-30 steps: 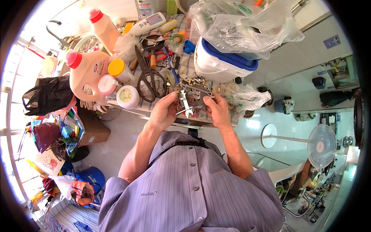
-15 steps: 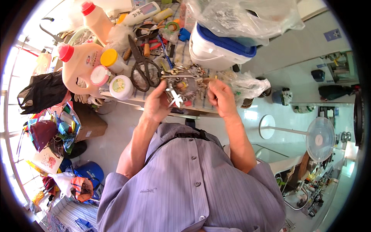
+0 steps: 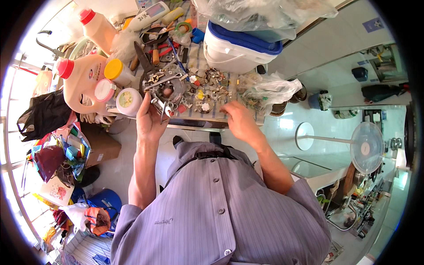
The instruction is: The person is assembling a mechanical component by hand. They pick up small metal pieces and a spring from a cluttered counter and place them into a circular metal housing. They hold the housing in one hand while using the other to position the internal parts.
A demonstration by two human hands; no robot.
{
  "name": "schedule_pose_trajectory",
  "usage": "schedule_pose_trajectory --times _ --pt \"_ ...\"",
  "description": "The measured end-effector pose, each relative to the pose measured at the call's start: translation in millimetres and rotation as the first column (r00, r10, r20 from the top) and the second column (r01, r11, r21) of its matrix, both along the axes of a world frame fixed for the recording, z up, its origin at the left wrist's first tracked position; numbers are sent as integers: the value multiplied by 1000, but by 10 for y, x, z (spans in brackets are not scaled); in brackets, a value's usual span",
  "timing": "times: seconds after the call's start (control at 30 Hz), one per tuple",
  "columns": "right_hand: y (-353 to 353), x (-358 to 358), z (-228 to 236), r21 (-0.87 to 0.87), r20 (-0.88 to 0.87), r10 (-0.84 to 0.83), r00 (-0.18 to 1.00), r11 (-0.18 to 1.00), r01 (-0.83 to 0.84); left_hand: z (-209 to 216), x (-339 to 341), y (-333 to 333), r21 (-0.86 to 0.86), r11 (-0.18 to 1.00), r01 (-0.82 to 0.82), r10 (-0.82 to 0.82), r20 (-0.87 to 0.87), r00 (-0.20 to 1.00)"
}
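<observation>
My left hand [image 3: 150, 121] grips a clear plastic dish [image 3: 177, 91] by its near left side, over the table's front edge. Small metal parts lie in the dish, and a wrench [image 3: 164, 81] rests across its top. A spring-like metal piece and thin rods stick out beside my thumb. To the right, my right hand [image 3: 242, 123] hovers at the table edge, fingers loosely bent and apart, nothing visible in them. Just beyond its fingertips spreads a pile of small metal parts [image 3: 215, 78], with a white knob-like piece [image 3: 205, 107] nearby. Large black scissors [image 3: 142, 57] lie partly hidden behind the dish.
Left on the table stand a peach jug [image 3: 81, 86], a yellow-lidded jar [image 3: 115, 70] and a round white tub [image 3: 128, 101]. A white bucket with a blue lid [image 3: 238, 48] stands at the back right. A clear plastic bag [image 3: 274, 90] lies at the right edge.
My left hand has moved left with the dish, so the pile of parts now shows more fully on the table. My right hand has come slightly left and nearer, its fingers loosened.
</observation>
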State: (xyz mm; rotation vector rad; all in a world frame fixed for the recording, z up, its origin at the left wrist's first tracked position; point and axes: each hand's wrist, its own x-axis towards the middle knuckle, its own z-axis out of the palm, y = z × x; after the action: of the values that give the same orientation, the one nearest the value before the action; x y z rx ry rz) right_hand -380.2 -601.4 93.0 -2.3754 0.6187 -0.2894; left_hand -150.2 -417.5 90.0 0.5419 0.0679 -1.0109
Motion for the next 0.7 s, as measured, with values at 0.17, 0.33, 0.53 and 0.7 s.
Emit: schedule_pose_trajectory --times 0.17,0.33,0.53,0.7 --pt "7 100 -26 -192 94 42 995 981 -24 -118 35 99 -172 979 113 -109 33 994" --pt "-70 94 -29 -176 124 -46 991 982 67 -83 -57 67 -7 999 31 -31 -23 999" --pt "-13 274 336 364 169 -258 951 913 183 -73 -167 39 -99 987 128 -129 1 992" --pt "-52 408 516 739 296 -316 902 673 -6 74 -283 -31 -111 973 202 -205 -18 979"
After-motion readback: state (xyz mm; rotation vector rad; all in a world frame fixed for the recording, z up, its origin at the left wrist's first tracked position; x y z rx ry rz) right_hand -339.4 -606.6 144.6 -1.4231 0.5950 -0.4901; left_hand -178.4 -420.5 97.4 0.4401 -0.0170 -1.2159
